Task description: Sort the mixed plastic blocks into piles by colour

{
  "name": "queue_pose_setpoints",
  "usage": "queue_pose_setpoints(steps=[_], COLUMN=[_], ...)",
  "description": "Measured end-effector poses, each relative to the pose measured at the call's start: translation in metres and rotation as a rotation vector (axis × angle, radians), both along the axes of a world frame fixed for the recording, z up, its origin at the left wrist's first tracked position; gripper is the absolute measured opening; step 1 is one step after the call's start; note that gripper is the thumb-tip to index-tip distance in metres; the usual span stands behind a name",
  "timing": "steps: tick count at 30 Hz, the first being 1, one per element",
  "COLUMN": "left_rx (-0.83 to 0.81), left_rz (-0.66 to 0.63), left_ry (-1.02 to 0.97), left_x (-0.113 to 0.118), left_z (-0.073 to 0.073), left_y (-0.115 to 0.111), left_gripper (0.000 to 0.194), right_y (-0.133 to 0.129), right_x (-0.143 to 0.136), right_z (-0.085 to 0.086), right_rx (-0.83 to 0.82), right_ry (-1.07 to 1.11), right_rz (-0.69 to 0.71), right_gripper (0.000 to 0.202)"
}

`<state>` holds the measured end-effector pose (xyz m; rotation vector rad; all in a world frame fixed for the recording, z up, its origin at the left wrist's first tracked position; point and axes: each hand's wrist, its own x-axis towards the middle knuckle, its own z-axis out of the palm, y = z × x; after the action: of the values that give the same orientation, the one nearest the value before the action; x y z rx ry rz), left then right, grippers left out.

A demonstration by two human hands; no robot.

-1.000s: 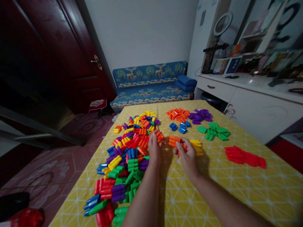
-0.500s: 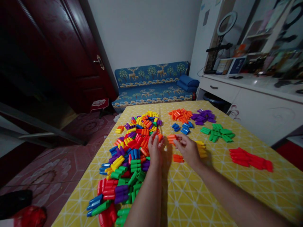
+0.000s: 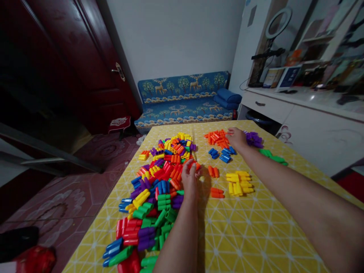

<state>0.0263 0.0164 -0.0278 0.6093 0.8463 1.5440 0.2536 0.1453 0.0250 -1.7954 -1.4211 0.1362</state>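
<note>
Beside the long mixed pile of plastic pieces (image 3: 163,185), my left hand (image 3: 191,174) is closed on an orange piece (image 3: 196,166). My right hand (image 3: 236,135) reaches to the right edge of the orange pile (image 3: 216,138), fingers together at the pieces; whether it grips one is too small to tell. Blue pieces (image 3: 226,154) lie just nearer than the orange pile. Two orange sets (image 3: 213,171) (image 3: 217,193) rest apart, left of a yellow pile (image 3: 239,183). Purple pieces (image 3: 254,139) are right of my right hand, and green ones (image 3: 273,157) are partly behind my forearm.
The yellow patterned tablecloth (image 3: 227,231) covers the table. A blue sofa (image 3: 182,98) stands beyond its far edge, a white dresser (image 3: 309,117) to the right, and a red stool (image 3: 119,124) at the far left.
My right hand has moved away and rightward to the orange pile, leaving an orange set on the cloth. The yellow pile is uncovered; my right forearm now hides the red pieces. My left hand stays near the mixed pile.
</note>
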Motion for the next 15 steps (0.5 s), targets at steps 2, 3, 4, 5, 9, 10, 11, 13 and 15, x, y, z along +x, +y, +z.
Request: queue_pose_setpoints(steps=[2, 3, 4, 5, 9, 10, 11, 13, 15], left_rx=[-0.015, -0.02, -0.024, -0.027, -0.018, -0.015, -0.012, -0.009, -0.012], left_rz=[-0.008, -0.009, -0.009, -0.01, -0.019, -0.02, -0.017, -0.012, -0.017], left_ry=[-0.003, -0.005, -0.008, -0.01, -0.02, -0.024, -0.027, -0.028, -0.024], left_x=[0.0, 0.0, 0.0, 0.001, 0.002, 0.003, 0.003, 0.003, 0.003], left_z=[0.001, 0.002, 0.003, 0.004, 0.004, 0.003, 0.002, 0.001, 0.002], left_y=[0.0, -0.001, -0.001, -0.001, -0.002, -0.002, -0.002, -0.002, -0.003], left_gripper=[0.044, 0.044, 0.044, 0.044, 0.044, 0.045, 0.046, 0.046, 0.046], right_y=[-0.01, -0.018, -0.028, -0.04, -0.094, -0.106, -0.116, -0.131, -0.135], right_x=[-0.013, -0.02, -0.029, -0.037, -0.071, -0.078, -0.084, -0.09, -0.091], right_z=[0.0, 0.0, -0.001, -0.002, -0.005, -0.006, -0.008, -0.012, -0.015], right_rx=[-0.014, -0.03, -0.051, -0.081, -0.287, -0.328, -0.359, -0.384, -0.393], right_ry=[-0.037, -0.058, -0.074, -0.1, -0.373, -0.456, -0.525, -0.573, -0.518], right_rz=[0.059, 0.104, 0.156, 0.21, 0.336, 0.347, 0.356, 0.392, 0.427], right_gripper=[0.034, 0.029, 0.023, 0.016, 0.032, 0.038, 0.043, 0.043, 0.03])
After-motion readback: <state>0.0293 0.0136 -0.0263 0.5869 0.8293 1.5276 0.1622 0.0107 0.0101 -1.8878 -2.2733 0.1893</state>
